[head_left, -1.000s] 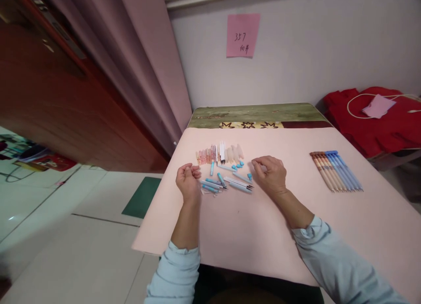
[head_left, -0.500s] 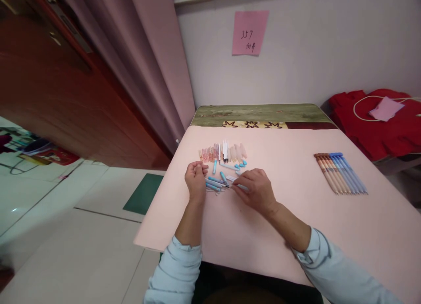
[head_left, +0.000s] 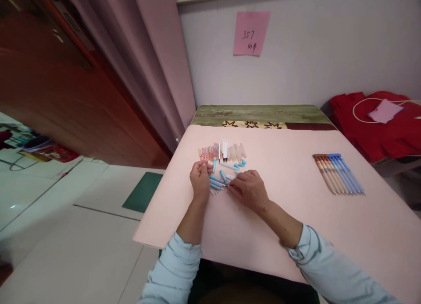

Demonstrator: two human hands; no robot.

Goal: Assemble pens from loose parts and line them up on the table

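Here, the left hand [head_left: 200, 178] is loosely curled, thumb near the fingers, while the right hand [head_left: 250, 189] is half closed with fingertips bunched low at the blue pen parts [head_left: 217, 182] lying between the 2 hands; whether either grips a piece, I cannot tell. With slim parts lying this close, a light pinch on 1 at a time should work best, sparing the small blue caps [head_left: 240, 164] just beyond the right hand.

Through one head-worn camera I look forward and down — from above the near side of the table [head_left: 250, 240], left hand [head_left: 200, 178] and right hand [head_left: 253, 191] fairly close — to the wall [head_left: 296, 63] beyond.
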